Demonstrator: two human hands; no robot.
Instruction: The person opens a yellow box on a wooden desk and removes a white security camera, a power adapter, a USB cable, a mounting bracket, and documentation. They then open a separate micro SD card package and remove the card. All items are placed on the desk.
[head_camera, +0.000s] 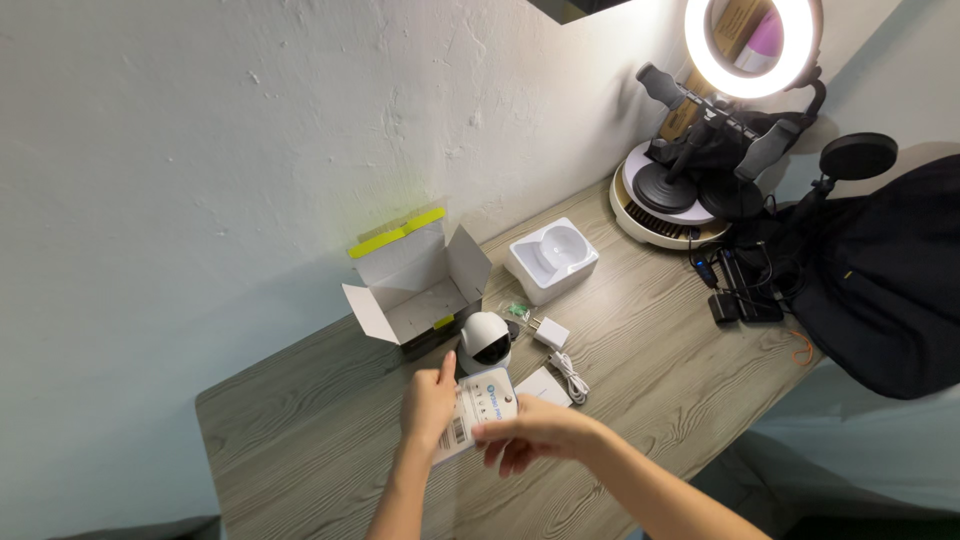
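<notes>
head view: both hands pinch a white leaflet (475, 412) over the wooden desk (300, 440), the left hand (428, 405) gripping its left edge, the right hand (530, 435) its lower right corner. just behind the leaflet stands a white camera (485, 343); behind the camera, an open box (415, 285); right of the camera, a coiled cable (570, 375).

- We see a grey tabletop (330, 440) with a streaky wood-grain pattern.
- We see an open cardboard box (415, 285), white inside, with yellow-green strips on its flaps.
- Our hands hold a white leaflet (478, 410) with a black barcode and a blue mark.
- We see a small round white camera (485, 343) with a black face.
- We see a white moulded tray (553, 260).
- We see a glowing white ring light (752, 45) on a black stand.
- We see a black bag (890, 290).
</notes>
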